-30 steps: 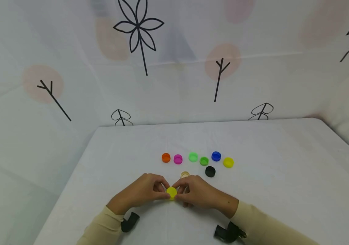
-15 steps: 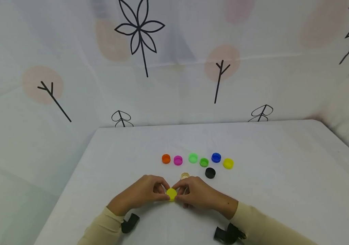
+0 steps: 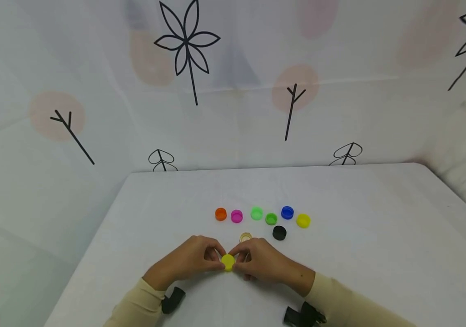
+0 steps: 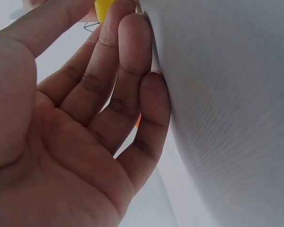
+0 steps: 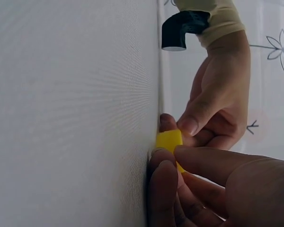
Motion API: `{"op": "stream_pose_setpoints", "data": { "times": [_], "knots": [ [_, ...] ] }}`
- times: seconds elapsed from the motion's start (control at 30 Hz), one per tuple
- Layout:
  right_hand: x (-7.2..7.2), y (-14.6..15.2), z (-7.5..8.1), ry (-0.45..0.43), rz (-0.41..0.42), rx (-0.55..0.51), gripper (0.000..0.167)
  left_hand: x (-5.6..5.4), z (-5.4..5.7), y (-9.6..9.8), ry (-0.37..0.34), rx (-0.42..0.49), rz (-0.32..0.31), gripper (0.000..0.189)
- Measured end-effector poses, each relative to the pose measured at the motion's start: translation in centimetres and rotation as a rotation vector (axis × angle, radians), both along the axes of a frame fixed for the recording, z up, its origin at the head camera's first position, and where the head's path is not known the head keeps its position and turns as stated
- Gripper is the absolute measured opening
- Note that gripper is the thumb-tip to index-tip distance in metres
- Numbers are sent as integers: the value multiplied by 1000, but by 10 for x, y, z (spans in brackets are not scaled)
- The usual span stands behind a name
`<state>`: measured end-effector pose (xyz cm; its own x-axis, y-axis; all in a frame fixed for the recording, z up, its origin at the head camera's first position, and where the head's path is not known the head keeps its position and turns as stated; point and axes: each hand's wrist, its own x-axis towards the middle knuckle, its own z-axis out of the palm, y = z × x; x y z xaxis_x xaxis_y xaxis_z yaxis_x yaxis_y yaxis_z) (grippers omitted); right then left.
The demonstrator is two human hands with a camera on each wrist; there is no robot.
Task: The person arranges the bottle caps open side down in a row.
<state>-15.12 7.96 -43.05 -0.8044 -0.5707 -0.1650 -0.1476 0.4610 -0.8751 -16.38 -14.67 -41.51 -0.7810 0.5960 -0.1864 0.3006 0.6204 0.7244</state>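
Note:
A yellow bottle cap (image 3: pixel 228 262) sits between both hands at the near middle of the table, its flat top facing up. My left hand (image 3: pixel 188 260) pinches it from the left with thumb and forefinger. From the other side, the right hand (image 3: pixel 262 262) pinches the same cap. In the right wrist view the cap (image 5: pixel 169 140) shows side-on, close to the white cloth, with fingertips of both hands against it. Only a corner of the cap (image 4: pixel 103 8) appears at the top of the left wrist view, where the other left fingers rest on the cloth.
Beyond the hands lie loose caps: orange (image 3: pixel 220 214), pink (image 3: pixel 236 216), light green (image 3: pixel 256 213), green (image 3: pixel 271 219), blue (image 3: pixel 287 212), another yellow (image 3: pixel 303 221) and black (image 3: pixel 280 233). A pale ring-like cap (image 3: pixel 245 237) is partly hidden behind the right hand. A patterned cloth (image 3: pixel 233 113) hangs behind the table.
The head view has shifted slightly, so the whole scene sits a little lower. Both hands keep pinching the yellow bottle cap in about the same place; the other caps lie as before.

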Motion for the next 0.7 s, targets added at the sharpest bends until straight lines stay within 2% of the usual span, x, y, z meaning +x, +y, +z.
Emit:
{"op": "stream_pose_setpoints", "data": {
  "times": [0.2, 0.7],
  "knots": [
    [-1, 0, 1, 11, 2, 3, 26, -1, -1, 0, 9, -1, 0, 20],
    [-1, 0, -1, -37, 4, 12, 27, -1, -4, 0, -12, 1, 6, 21]
  ]
}}
